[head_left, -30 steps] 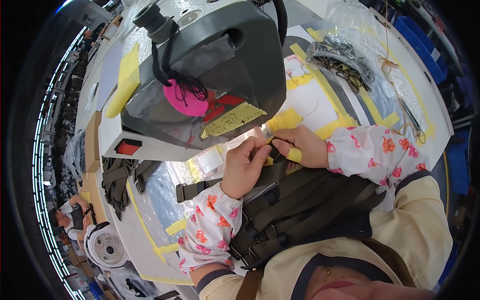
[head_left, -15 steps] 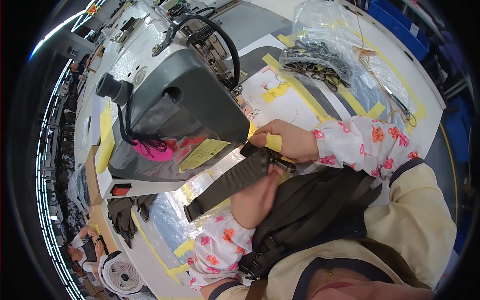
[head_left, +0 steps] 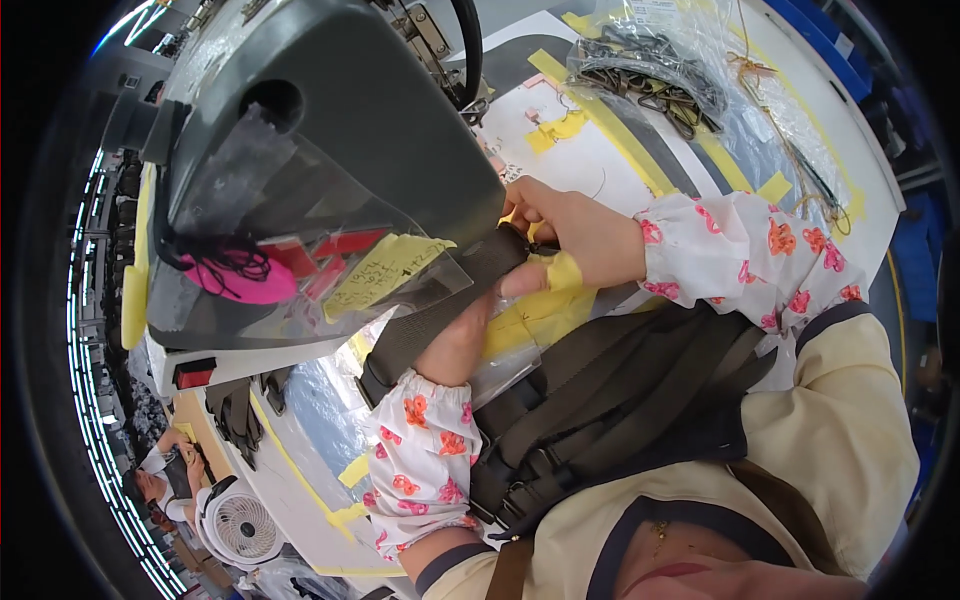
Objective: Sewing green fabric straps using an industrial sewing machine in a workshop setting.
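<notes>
A dark olive webbing strap (head_left: pixel 428 318) slants upward beneath the grey sewing machine head (head_left: pixel 390 130). My right hand (head_left: pixel 585 240), with yellow tape round a digit, is closed on the strap's upper end. Small dark hardware shows at those fingertips. My left hand (head_left: pixel 452 348) lies against the strap's underside; its fingers are hidden behind the strap. A dark buckle (head_left: pixel 374 380) hangs at the strap's lower end, by my left sleeve. More dark straps (head_left: pixel 620 385) with buckles are heaped across my lap.
A clear plastic guard (head_left: pixel 330 225) on the machine carries a pink disc and a yellow note. At the far right, a clear bag (head_left: pixel 655 75) holds metal hooks. More straps (head_left: pixel 237 420) hang left of the machine. A white fan (head_left: pixel 240 525) and a co-worker (head_left: pixel 165 475) are at lower left.
My view has shifted closer to the machine. Both hands have moved up and left with the strap, closer under the machine head. The hook that dangled below my right hand is now mostly covered.
</notes>
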Motion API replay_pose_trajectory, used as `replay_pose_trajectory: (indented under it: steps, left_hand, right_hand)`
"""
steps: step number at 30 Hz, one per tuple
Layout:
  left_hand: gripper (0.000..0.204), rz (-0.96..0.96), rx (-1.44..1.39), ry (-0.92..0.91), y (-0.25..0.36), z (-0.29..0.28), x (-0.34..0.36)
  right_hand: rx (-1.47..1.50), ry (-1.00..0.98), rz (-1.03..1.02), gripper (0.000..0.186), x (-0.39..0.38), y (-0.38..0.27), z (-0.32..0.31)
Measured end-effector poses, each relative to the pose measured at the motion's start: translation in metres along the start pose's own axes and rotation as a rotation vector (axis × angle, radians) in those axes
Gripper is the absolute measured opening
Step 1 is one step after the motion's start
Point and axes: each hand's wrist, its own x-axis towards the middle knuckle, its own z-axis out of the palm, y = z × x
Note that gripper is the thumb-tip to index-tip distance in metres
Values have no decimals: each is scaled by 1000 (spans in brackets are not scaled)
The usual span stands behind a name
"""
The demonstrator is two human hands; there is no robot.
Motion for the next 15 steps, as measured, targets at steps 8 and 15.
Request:
replay_pose_trajectory:
  steps: [8, 15]
  left_hand:
    - [34, -42, -493, -75, 1, -16, 18]
    - [34, -113, -650, -196, -1, -25, 11]
  right_hand:
    - [-587, 52, -232, 35, 15, 8, -24]
    - [-648, -54, -338, 31, 10, 2, -24]
